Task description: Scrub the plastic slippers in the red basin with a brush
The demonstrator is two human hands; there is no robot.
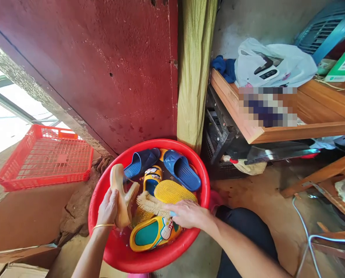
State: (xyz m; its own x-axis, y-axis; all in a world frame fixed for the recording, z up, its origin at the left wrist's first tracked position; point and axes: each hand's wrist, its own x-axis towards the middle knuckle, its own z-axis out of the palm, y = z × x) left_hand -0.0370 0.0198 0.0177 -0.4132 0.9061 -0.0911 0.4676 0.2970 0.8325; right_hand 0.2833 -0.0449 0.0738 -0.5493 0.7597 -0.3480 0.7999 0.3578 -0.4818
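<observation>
My left hand (108, 210) grips a beige sandal (120, 199), held on its side above the left part of a red basin (117, 256). In my right hand (186, 213) is a scrubbing brush (152, 204) with pale bristles, its head close to the sandal but apart from it. Below my hands the basin holds water and several slippers. A blue slipper (185, 170) and a darker blue slipper (143, 160) rest at the back. A yellow slipper (172, 192) lies sole up, and a yellow slipper with a green insole (147, 234) sits in front.
A red plastic crate (47, 158) stands on the left, above cardboard (21, 220). Behind the basin rises a dark red door (108, 73). To the right are a wooden table (291, 133) with a white plastic bag (276, 65), a blue fan (325, 29) and a cable (310, 239).
</observation>
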